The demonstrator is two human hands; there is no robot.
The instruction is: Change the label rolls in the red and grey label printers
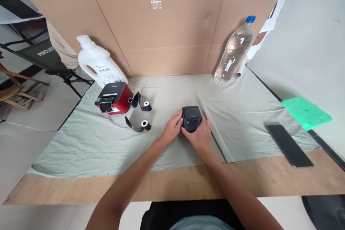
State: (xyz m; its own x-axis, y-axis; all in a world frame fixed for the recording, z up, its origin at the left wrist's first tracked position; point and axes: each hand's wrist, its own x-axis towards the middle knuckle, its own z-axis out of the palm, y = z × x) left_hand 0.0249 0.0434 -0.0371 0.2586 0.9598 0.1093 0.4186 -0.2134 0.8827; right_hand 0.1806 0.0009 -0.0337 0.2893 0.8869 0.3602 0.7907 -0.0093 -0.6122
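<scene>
1. While a cardboard panel is closing off twelve o'clock, the worktop is carrying things on a creased grey-green cloth; the clock directions below are radiating from the black device near its middle.
2. At ten o'clock a white jug is standing by the panel, capped, its opaque wall hiding whatever is inside.
3. At one o'clock a clear bottle with a blue cap is holding clear liquid, apparently nearly full.
4. Between nine and ten o'clock, a red-and-black machine is sitting near the jug, a black strip poking from its front; its inside is not showing.
5. The left hand and right hand are gripping the black device from its nine and three o'clock sides. Its top is looking closed, its contents hidden. The step in hand is seemingly steadying and handling it; any next move is probably calling for one hand bracing while the other is working.
6. Near nine o'clock, an upper black roll and a lower black roll are lying loose, trailing black strips.
</scene>
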